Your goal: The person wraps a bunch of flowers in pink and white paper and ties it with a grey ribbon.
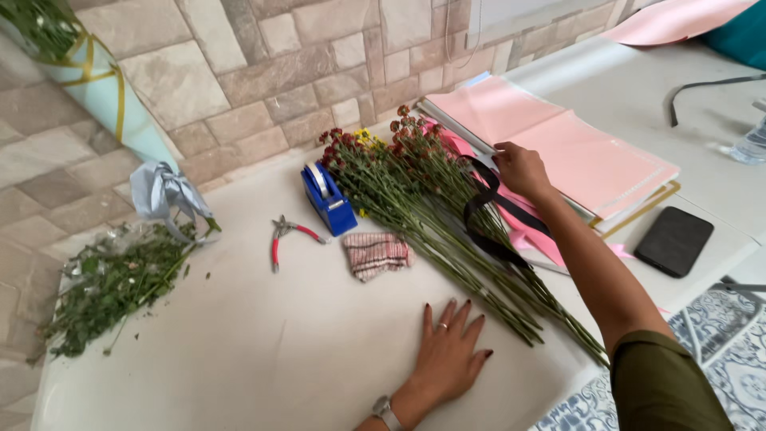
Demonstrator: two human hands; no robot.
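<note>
My right hand [520,169] reaches across the long-stemmed flowers [435,207] and pinches the near corner of the stack of pink paper sheets [574,152], which lies at the back right of the white table [263,351], just beside the blooms. My left hand [447,355] presses flat on the table with fingers spread, near the stem ends. A black ribbon [479,215] loops over the stems; a blue tape dispenser [329,198], red-handled pliers [283,238] and a striped cloth [375,254] lie to their left.

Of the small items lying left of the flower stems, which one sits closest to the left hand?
The striped pink cloth, folded beside the flower stems, lies nearest the left hand. The blue tape dispenser and red-handled pliers sit farther back and left.
</note>
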